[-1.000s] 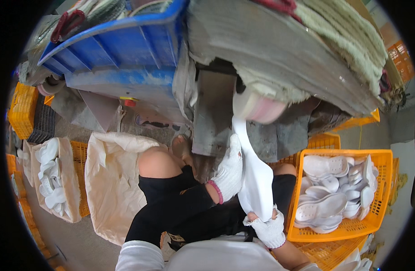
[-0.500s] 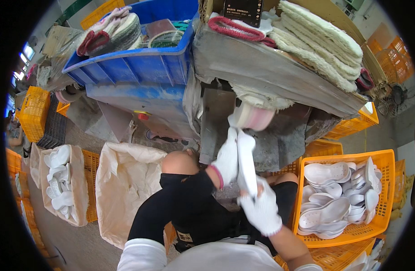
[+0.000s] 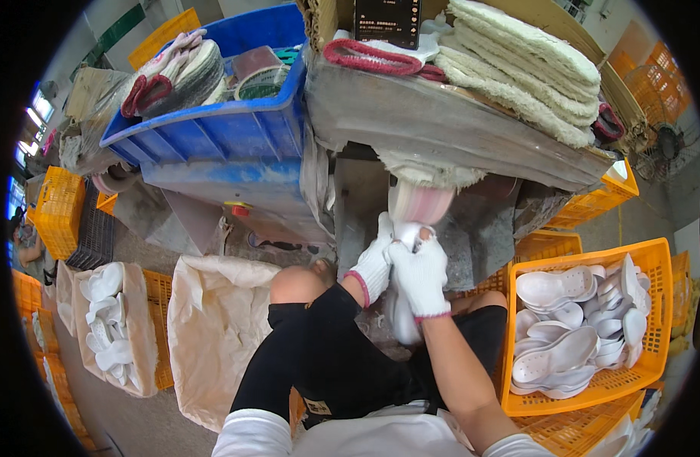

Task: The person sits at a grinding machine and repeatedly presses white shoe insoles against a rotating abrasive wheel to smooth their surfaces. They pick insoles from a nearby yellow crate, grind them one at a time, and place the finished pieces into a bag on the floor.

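Note:
A white shoe sole is held in front of the pink and white wheel, with its far end at the wheel's lower edge. My left hand, in a white knitted glove with a pink cuff, is closed on the sole's left side. From the right, my right hand, gloved the same way, grips the sole near its far end, close below the wheel. Both gloves cover much of the sole, so its middle is hidden. Whether the sole touches the wheel is hard to tell.
An orange crate of white soles stands at my right. To my left are a cloth-lined container and a smaller lined one holding soles. Ahead are a blue bin, stacked fleecy pads and a phone. A red button shows on the machine.
My right hand has moved up from the sole's near end to its far end by the wheel. The sole has turned, and its near end now hangs lower. The view has shifted slightly.

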